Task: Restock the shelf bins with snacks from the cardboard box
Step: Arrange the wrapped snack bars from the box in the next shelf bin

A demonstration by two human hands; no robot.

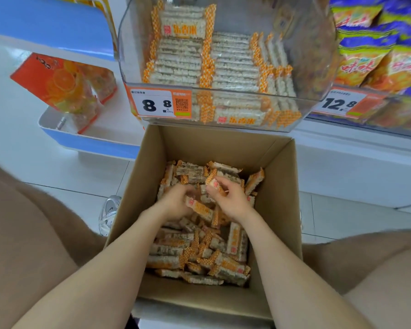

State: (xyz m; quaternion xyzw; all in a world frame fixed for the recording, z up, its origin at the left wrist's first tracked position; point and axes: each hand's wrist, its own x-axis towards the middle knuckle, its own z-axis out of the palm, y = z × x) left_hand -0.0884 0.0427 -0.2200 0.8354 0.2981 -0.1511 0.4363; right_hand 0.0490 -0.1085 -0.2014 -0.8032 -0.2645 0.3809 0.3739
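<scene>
Two bare forearms reached down into an open brown cardboard box [279, 186] that stood on the white tiled floor [69, 172] between the person's legs; the box held a loose heap of puffed-rice snack bars [199, 257] in clear wrappers with orange checked ends, lying at all angles and covering its bottom; a white sneaker [108, 214] showed just beside the box's left wall. Over the far half of the heap, the left hand [176, 203] had its fingers curled round one orange-labelled bar [201, 208] that lay slanted across the gap between the two hands; the right hand [231, 199], just beside it, pinched a second bar [212, 182] by its end. Beyond the box's far wall, a clear plastic shelf bin [133, 55] carried the same bars stacked in neat rows [233, 67], with a white and orange price tag [157, 104] reading 8.8 on its front; to the right, a neighbouring bin held yellow and purple snack bags [365, 55] behind a 12.8 tag [339, 103]; to the left, an orange packet [62, 84] printed with citrus slices lay on a blue and white shelf [86, 143].
</scene>
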